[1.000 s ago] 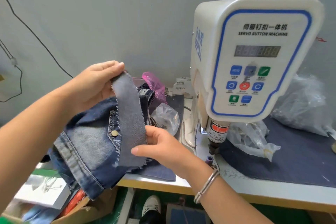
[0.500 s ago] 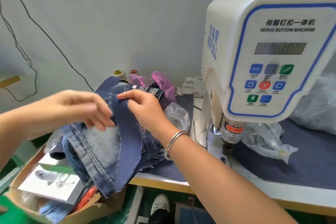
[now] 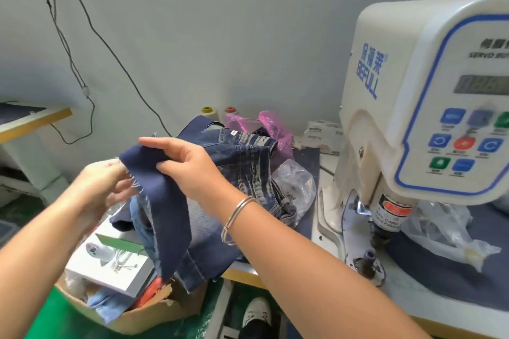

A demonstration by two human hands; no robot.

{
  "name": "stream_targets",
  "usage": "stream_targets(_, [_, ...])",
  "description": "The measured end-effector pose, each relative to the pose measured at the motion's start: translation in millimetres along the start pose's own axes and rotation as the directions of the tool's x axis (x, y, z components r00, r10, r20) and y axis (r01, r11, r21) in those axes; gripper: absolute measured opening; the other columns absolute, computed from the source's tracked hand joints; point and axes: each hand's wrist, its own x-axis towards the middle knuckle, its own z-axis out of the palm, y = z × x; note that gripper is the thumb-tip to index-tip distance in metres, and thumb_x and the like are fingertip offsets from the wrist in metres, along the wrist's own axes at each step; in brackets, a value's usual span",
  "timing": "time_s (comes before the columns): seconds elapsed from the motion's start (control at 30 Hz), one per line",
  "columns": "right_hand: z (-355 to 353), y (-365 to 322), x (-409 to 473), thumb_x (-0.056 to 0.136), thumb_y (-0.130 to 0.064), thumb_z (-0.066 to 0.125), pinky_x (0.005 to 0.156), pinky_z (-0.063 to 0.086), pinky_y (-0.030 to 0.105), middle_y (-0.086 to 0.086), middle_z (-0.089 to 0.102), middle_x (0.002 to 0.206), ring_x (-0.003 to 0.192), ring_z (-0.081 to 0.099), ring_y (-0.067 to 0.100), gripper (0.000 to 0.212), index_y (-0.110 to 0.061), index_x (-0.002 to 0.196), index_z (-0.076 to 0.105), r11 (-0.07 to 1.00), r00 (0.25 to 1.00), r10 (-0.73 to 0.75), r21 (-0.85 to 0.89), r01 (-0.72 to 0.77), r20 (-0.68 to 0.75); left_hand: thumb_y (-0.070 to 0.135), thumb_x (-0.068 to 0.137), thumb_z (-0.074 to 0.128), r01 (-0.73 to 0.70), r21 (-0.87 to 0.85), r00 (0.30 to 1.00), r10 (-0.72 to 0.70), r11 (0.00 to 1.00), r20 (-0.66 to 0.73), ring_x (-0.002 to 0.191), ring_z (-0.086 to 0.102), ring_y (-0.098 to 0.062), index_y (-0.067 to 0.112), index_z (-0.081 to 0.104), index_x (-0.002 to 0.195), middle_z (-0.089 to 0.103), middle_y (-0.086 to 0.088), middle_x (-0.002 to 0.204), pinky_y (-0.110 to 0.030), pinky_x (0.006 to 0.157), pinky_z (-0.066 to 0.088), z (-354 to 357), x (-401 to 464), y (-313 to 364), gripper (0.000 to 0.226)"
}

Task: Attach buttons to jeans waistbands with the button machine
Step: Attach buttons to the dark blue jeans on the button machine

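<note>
Two hands, right hand [image 3: 187, 170] pinching denim strip [image 3: 165, 212], left hand [image 3: 102, 187] blurred, grip unclear

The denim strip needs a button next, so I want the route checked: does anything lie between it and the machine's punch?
Yes. The jeans pile and a clear plastic bag lie between the denim strip, pinched by the right hand, and the punch.

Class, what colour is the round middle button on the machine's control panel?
Red, on the button machine's round middle button, in the head view.
</note>
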Motion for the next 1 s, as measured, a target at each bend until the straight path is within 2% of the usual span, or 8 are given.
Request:
stream_targets(0.13, [5,19,9,0.085,0.021,0.038,0.104,0.032,0.010,0.013,0.048,0.143,0.134,0.043,0.017,0.058,0.001,0.138,0.046,0.996,0.996,0.088,-0.028,-0.088,-0.004,0.031,0.091,0.048,0.127,-0.417,0.987,-0.071,0.900,0.147,0.061,0.070,-0.012,0.014,0.068,0.095,0.074,0.000,0.075,-0.022,0.053,0.057,15,-21,-1,0.026])
stream_targets(0.27, [7,36,9,0.085,0.016,0.043,0.112,0.032,0.025,0.009,0.050,0.142,0.133,0.045,0.017,0.061,-0.007,0.141,0.045,0.978,0.991,0.130,-0.163,-0.132,-0.026,0.061,0.093,0.042,0.142,-0.459,0.986,-0.087,0.877,0.140,0.080,0.073,-0.017,0.012,0.068,0.103,0.075,-0.005,0.089,-0.033,0.068,0.060,19,-22,-7,0.057])
stream_targets(0.47, [8,39,0,0.084,0.011,0.050,0.116,0.030,0.031,0.004,0.044,0.148,0.136,0.040,0.011,0.073,-0.020,0.148,0.035,0.960,0.989,0.146,-0.238,-0.150,-0.034,0.016,0.097,0.055,-0.005,-0.343,0.999,-0.008,0.939,-0.037,0.059,0.070,-0.009,0.012,0.066,0.095,0.074,0.002,0.071,-0.020,0.052,0.056,30,-21,-10,0.012])
stream_targets(0.6, [2,24,-7,0.083,0.001,0.055,0.094,0.044,0.037,0.015,0.062,0.120,0.095,0.057,0.023,0.079,-0.023,0.152,0.025,0.917,0.993,0.029,-0.392,-0.071,-0.112,0.006,0.097,0.051,-0.198,-0.213,0.980,0.194,0.957,-0.037,0.067,0.071,-0.008,0.015,0.067,0.101,0.076,0.004,0.078,-0.020,0.058,0.057,34,-22,-4,0.018])
stream_targets(0.77, [-13,-37,2,0.067,0.011,0.040,0.105,0.022,0.038,-0.004,0.044,0.148,0.128,0.039,0.015,0.083,-0.029,0.139,0.049,0.573,0.907,-0.412,-0.748,0.334,0.089,0.003,0.090,0.059,-0.505,0.087,0.844,0.470,0.859,0.256,0.099,0.066,-0.009,0.026,0.064,0.109,0.073,0.002,0.103,-0.032,0.086,0.055,43,-28,24,0.030])
stream_targets(0.87, [-29,-64,10,0.076,0.008,0.038,0.111,0.014,0.043,-0.012,0.055,0.132,0.122,0.039,0.008,0.078,-0.035,0.140,0.044,0.313,0.922,-0.207,-0.871,0.378,0.326,-0.005,0.089,0.059,-0.590,0.234,0.792,0.497,0.773,0.355,0.089,0.066,0.005,0.030,0.059,0.101,0.073,0.019,0.091,-0.018,0.076,0.052,53,-31,36,0.036])
stream_targets(0.93, [-44,-73,12,0.084,-0.006,0.044,0.107,0.015,0.043,-0.013,0.057,0.126,0.118,0.045,0.013,0.069,-0.037,0.144,0.034,0.108,0.946,-0.030,-0.940,0.324,0.323,-0.004,0.091,0.059,-0.538,0.197,0.814,0.445,0.820,0.373,0.083,0.068,0.000,0.027,0.054,0.102,0.074,0.015,0.085,-0.016,0.071,0.053,58,-32,34,0.034])
stream_targets(1.0, [-56,-78,11,0.091,-0.018,0.046,0.100,0.020,0.042,-0.012,0.062,0.112,0.115,0.045,0.016,0.048,-0.036,0.135,0.046,0.003,0.956,0.059,-0.957,0.289,0.289,-0.001,0.089,0.063,-0.434,0.097,0.866,0.385,0.896,0.318,0.070,0.068,-0.005,0.021,0.051,0.100,0.074,0.005,0.076,-0.019,0.064,0.055,63,-37,29,0.027])
